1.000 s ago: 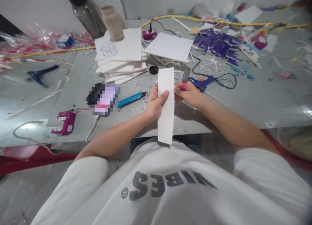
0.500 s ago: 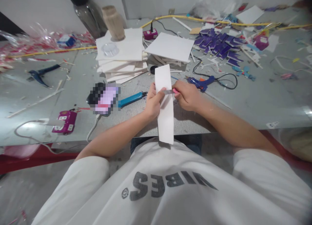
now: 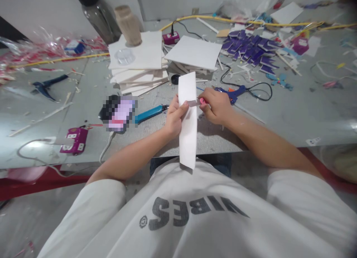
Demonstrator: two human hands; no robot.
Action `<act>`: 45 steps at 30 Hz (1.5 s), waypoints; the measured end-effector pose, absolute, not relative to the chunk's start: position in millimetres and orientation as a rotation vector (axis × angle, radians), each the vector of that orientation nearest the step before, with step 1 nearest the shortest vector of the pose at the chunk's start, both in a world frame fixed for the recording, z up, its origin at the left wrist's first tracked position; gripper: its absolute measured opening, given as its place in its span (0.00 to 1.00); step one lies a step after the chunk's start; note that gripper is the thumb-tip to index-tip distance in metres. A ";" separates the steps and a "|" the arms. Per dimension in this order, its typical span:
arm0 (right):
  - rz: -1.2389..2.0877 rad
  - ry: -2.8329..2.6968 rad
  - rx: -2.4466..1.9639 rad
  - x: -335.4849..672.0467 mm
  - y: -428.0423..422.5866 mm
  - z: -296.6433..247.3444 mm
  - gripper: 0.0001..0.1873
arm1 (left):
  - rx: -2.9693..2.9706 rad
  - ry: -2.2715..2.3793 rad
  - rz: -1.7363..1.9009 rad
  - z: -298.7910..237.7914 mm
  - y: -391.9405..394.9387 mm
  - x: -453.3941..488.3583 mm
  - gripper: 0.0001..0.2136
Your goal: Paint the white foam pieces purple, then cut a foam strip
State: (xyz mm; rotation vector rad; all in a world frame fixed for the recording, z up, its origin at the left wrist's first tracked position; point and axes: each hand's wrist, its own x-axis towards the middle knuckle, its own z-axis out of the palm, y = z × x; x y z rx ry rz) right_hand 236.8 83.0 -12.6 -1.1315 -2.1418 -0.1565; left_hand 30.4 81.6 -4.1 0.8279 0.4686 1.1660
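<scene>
My left hand grips a long white foam board strip by its left edge, with the thumb on the front face. The strip is held upright in front of my chest, its lower end over the table's near edge. My right hand is closed round a small pink-handled cutter knife. The cutter's grey blade lies across the strip, close to my left thumb tip. The strip looks bent or partly cut along that line; which of the two I cannot tell. Most of the cutter's handle is hidden by my fingers.
A blue cutter and a pixelated phone lie left of my hands. Behind are stacked white boards, a jar and a bottle. A blue glue gun and purple pieces lie to the right.
The strip has tilted a little, its lower end moving left and toward me. My right hand has shifted slightly right with the cutter, and more of the pink handle shows.
</scene>
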 end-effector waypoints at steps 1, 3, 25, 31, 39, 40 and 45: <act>-0.166 -2.139 -1.138 238.2 84.3 -13.6 0.42 | 0.834 0.464 1.163 -3.8 81.4 30.8 0.26; -0.168 -2.136 -1.156 241.3 87.0 -15.0 0.42 | 0.851 0.480 1.134 -2.4 80.4 30.4 0.28; -0.034 -2.121 -1.123 238.0 83.4 -4.2 0.41 | 0.904 0.505 1.009 -3.4 77.7 27.4 0.26; -0.048 -2.085 -1.192 247.1 91.4 -7.6 0.43 | 0.915 0.514 0.969 1.0 75.7 26.0 0.29; -0.055 -2.026 -1.250 258.6 102.1 -17.4 0.44 | 0.889 0.561 0.949 -4.6 78.3 25.7 0.29; -0.049 -2.017 -1.253 259.9 103.5 -18.5 0.44 | 0.888 0.567 0.946 -5.7 78.9 25.9 0.28; -0.030 -1.992 -1.275 268.7 109.6 -18.7 0.44 | 0.896 0.539 0.943 -8.7 80.4 24.3 0.28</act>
